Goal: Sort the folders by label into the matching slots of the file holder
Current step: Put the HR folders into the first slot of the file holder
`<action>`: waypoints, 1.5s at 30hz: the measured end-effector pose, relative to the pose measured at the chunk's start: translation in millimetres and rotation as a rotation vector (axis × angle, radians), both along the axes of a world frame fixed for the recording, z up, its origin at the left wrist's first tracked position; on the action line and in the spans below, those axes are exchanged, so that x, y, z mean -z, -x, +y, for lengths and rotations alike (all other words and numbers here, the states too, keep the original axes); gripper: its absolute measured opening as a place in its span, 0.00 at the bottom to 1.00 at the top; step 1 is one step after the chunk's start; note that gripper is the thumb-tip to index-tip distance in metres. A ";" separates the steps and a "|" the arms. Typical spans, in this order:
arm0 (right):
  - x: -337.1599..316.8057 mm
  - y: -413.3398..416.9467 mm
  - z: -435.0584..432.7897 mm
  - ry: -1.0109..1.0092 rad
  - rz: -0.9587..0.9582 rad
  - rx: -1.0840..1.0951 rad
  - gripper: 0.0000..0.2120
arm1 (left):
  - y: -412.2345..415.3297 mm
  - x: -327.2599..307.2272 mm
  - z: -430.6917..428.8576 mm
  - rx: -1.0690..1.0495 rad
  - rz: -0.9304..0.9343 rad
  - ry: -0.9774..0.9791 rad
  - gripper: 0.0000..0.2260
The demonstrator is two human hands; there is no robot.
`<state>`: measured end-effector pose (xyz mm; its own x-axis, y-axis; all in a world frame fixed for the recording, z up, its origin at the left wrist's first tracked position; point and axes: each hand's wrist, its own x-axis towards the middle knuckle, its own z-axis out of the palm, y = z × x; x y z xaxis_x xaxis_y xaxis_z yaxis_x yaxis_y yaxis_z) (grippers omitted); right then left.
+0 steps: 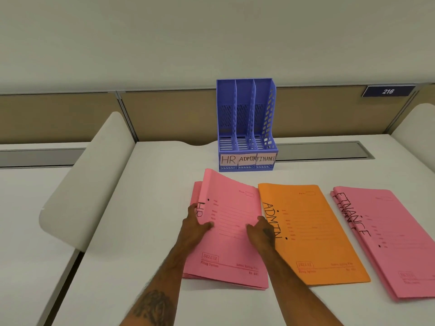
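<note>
A blue file holder (247,123) stands at the back of the desk, its three empty slots labelled HR, ADMIN and FINANCE from left to right. In front of it lie a pink HR folder stack (233,231), an orange ADMIN folder (313,234) and a pink FINANCE folder stack (395,241). My left hand (195,224) grips the left edge of the top HR folder, which is lifted and tilted at its far left corner. My right hand (262,231) holds the same folder's right edge, fingers resting on its cover.
A white curved divider (89,182) rises on the left between two desks. A tan partition wall (164,114) runs behind the holder, with a grey cable channel (324,150) at its foot. A plate numbered 216 (388,91) hangs at the upper right.
</note>
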<state>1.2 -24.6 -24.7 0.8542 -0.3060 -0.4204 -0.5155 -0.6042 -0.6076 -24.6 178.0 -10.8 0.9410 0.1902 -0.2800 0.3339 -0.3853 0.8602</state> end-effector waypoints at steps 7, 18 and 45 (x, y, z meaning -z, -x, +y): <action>-58.6 -19.2 -0.5 -0.009 -0.158 -0.141 0.32 | -2.8 -38.7 -14.6 -0.003 -0.128 0.101 0.28; -223.2 -75.8 42.2 0.183 -0.461 -0.423 0.50 | -20.7 -129.0 -55.3 -0.039 -0.408 -0.055 0.21; -359.5 -132.6 30.6 0.235 -0.999 -0.222 0.17 | -87.6 -165.8 -77.3 0.101 -0.774 -0.384 0.28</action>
